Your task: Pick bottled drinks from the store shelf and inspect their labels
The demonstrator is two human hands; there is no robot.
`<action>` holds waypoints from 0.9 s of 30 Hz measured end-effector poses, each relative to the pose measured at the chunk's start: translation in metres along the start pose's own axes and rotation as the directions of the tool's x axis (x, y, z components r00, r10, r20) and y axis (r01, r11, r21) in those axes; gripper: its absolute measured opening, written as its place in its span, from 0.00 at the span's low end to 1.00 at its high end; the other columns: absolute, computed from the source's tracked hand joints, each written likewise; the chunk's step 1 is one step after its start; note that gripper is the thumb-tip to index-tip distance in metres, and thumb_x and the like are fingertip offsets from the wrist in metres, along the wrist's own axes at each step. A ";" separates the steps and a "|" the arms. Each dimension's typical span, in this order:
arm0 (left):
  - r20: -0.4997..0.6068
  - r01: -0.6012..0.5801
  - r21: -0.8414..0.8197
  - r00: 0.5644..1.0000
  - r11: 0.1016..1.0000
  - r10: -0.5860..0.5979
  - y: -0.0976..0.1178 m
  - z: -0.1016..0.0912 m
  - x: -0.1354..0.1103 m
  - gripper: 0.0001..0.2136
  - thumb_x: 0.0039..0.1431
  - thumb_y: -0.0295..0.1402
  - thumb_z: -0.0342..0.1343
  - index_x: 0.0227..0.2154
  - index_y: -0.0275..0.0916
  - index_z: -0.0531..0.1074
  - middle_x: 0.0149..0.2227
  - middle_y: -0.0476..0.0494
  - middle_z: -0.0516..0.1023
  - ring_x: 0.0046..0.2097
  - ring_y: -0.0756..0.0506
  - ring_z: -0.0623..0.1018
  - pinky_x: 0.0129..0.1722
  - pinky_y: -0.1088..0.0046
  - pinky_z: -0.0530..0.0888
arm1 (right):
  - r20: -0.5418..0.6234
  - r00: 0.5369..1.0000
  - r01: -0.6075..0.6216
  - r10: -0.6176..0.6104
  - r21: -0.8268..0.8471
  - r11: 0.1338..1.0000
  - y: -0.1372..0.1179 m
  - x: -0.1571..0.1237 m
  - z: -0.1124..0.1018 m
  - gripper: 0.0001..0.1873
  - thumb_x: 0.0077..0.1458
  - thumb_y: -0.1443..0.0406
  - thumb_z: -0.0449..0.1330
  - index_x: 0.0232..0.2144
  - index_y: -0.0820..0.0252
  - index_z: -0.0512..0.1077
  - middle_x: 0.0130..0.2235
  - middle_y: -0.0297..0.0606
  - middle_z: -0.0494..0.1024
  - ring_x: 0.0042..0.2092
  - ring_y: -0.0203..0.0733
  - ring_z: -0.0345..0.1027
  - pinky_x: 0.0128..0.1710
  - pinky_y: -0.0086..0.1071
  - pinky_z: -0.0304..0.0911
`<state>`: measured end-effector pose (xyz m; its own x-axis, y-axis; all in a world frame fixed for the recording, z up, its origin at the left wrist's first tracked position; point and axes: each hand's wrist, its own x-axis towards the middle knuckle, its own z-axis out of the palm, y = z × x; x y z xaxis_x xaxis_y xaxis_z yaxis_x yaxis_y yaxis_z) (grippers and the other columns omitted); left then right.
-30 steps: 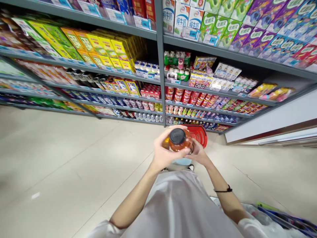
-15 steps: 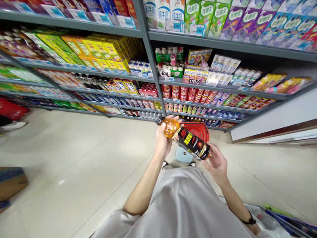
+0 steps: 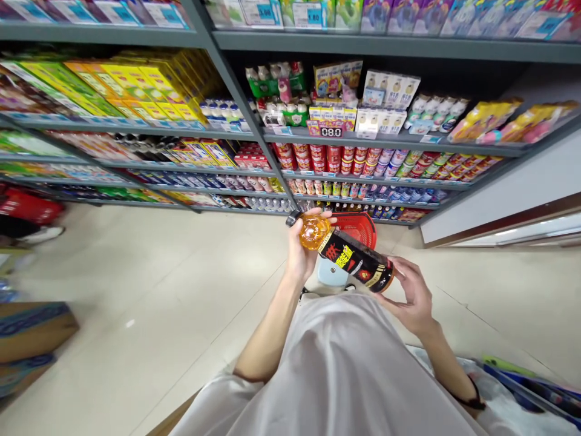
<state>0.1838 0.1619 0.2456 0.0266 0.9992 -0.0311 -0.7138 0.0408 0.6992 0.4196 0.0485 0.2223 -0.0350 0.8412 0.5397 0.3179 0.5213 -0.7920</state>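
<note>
In front of my body I hold a drink bottle [image 3: 356,259] with amber liquid, a black cap and a black label with red and yellow characters. It lies tilted, cap to the upper left and base to the lower right. My left hand [image 3: 301,247] is closed round its neck, below the cap. The fingers of my right hand [image 3: 411,295] grip the base end from the side. Beneath the bottle, a red plastic basket [image 3: 367,229] rests on the floor, partly covered by it. A light blue stool [image 3: 331,274] is just below, near my feet.
Grey shelves [image 3: 363,45] packed with drink cartons, cans and small bottles stand ahead. Cardboard boxes [image 3: 34,330] sit on the floor at left. Another person's shoe [image 3: 45,235] shows at far left. Plastic-wrapped goods [image 3: 517,393] lie at lower right.
My view has shifted, so the shelves sit higher and further left. The bottle's label has turned slightly more toward me. Both hands keep their hold at the neck and base.
</note>
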 end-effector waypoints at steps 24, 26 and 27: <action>-0.024 -0.034 -0.043 0.999 0.998 0.033 0.014 -0.018 -0.016 0.21 0.63 0.54 0.57 0.44 0.41 0.77 0.55 0.39 0.82 0.63 0.34 0.77 0.62 0.50 0.76 | 0.811 0.352 -0.907 0.468 0.419 -0.042 0.004 -0.010 0.044 0.47 0.53 0.26 0.55 0.33 0.66 0.80 0.28 0.48 0.82 0.22 0.43 0.75 0.17 0.28 0.65; -0.036 -0.017 -0.031 0.999 0.999 0.016 0.023 -0.028 -0.016 0.23 0.62 0.56 0.57 0.44 0.41 0.77 0.53 0.38 0.83 0.61 0.32 0.78 0.61 0.48 0.76 | 0.882 0.249 -0.948 0.399 0.307 -0.086 0.003 -0.010 0.055 0.53 0.49 0.22 0.49 0.26 0.67 0.79 0.23 0.48 0.79 0.19 0.40 0.71 0.13 0.25 0.58; -0.046 -0.011 -0.015 0.999 1.000 0.010 0.028 -0.035 -0.015 0.24 0.62 0.57 0.57 0.44 0.40 0.77 0.52 0.38 0.83 0.61 0.32 0.79 0.61 0.48 0.76 | 0.896 0.209 -0.960 0.392 0.266 -0.094 0.001 -0.009 0.062 0.54 0.48 0.21 0.47 0.24 0.66 0.77 0.22 0.48 0.77 0.18 0.38 0.69 0.12 0.25 0.55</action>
<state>0.1391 0.1480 0.2410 -0.0129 0.9983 -0.0571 -0.7243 0.0301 0.6888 0.3619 0.0502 0.1988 -0.7312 0.5095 -0.4536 -0.2479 -0.8180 -0.5191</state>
